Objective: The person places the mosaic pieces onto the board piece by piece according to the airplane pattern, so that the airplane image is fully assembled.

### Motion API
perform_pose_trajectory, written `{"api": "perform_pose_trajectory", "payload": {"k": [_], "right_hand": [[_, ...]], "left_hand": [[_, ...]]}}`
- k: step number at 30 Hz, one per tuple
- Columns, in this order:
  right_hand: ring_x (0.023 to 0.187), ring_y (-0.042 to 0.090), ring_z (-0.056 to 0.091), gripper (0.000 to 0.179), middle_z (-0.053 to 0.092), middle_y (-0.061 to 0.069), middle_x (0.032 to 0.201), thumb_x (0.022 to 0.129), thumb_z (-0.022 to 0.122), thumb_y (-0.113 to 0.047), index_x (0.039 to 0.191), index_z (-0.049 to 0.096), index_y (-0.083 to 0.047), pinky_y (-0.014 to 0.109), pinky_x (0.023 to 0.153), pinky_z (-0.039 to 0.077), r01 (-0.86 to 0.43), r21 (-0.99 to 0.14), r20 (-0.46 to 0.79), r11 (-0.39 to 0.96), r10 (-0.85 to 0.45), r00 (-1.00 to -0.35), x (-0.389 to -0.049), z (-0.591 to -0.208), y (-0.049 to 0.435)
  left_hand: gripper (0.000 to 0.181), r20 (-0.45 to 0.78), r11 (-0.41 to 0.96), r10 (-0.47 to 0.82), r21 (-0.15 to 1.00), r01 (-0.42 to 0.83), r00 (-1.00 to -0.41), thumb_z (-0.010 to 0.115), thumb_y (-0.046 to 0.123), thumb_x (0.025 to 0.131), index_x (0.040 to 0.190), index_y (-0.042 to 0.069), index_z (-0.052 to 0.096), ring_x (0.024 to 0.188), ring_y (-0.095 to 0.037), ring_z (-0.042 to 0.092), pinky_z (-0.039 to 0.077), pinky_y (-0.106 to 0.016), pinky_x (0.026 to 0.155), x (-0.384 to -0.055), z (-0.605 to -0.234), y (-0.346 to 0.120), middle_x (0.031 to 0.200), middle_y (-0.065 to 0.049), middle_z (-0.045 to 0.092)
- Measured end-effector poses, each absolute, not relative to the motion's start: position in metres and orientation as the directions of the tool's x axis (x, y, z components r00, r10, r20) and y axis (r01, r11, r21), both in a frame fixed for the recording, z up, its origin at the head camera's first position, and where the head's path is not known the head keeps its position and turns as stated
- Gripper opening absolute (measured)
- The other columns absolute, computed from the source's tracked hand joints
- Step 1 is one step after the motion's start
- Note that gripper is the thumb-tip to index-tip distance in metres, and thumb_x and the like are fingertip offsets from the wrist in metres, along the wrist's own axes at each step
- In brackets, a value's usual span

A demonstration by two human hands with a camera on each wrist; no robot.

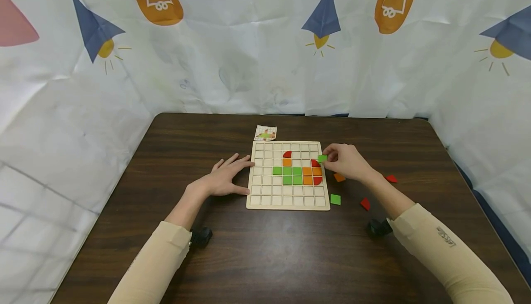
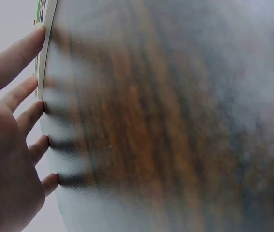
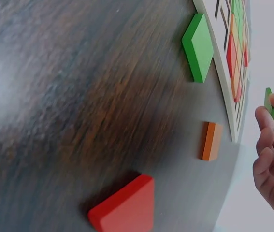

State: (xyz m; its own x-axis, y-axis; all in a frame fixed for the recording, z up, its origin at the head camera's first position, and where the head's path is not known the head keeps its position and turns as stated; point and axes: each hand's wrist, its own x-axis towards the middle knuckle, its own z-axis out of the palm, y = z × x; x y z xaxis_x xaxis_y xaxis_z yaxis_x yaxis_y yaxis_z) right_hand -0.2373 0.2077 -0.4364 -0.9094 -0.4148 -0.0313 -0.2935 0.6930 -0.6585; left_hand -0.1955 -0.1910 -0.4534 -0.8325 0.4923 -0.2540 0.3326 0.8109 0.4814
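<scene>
Pinching a green square tile (image 1: 322, 158) between thumb and fingertips in the right hand (image 1: 347, 160), at the right edge of a pale wooden grid board (image 1: 265, 188), just beside the upper right red piece. Tilted nearly on edge in the right wrist view; hard to tell whether touching the board or just above it. Spread wide in the left hand's grip (image 1: 221, 178), with thumb and index fingertip against the board's left edge.

Set in the grid, mostly right of centre: five green squares (image 1: 287, 180), four orange squares (image 1: 307, 171), three red rounded pieces (image 1: 317, 181). Lying loose on the dark brown wood-grain surface (image 1: 269, 258), right of the board: a second green square (image 1: 335, 199) near the lower right corner, an orange tile (image 1: 339, 177) by the right hand, a red piece (image 1: 365, 204) and another red piece (image 1: 391, 179) farther out, either side of the forearm. Placed just beyond the board's far edge, towards the left corner: a small white printed card (image 1: 266, 133). Hanging behind: a white sheet (image 1: 249, 64) printed with orange and blue lamps.
</scene>
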Motion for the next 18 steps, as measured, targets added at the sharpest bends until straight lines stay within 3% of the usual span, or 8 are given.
{"api": "perform_pose_trajectory", "payload": {"k": [18], "right_hand": [[0.082,0.022,0.063,0.025,0.069,0.005,0.091,0.093,0.074,-0.015,0.113,0.070,-0.001,0.041,0.077,0.054,-0.359,-0.638,0.017,0.681,-0.453,-0.891,-0.238,-0.434,0.193]], "left_hand": [[0.089,-0.251,0.810,0.495,0.479,0.337,-0.832,0.076,0.051,0.090,0.163,0.023,0.034,0.157,-0.031,0.000,-0.001,-0.063,0.120,-0.195,-0.454,-0.192,0.171,-0.003,0.015]]}}
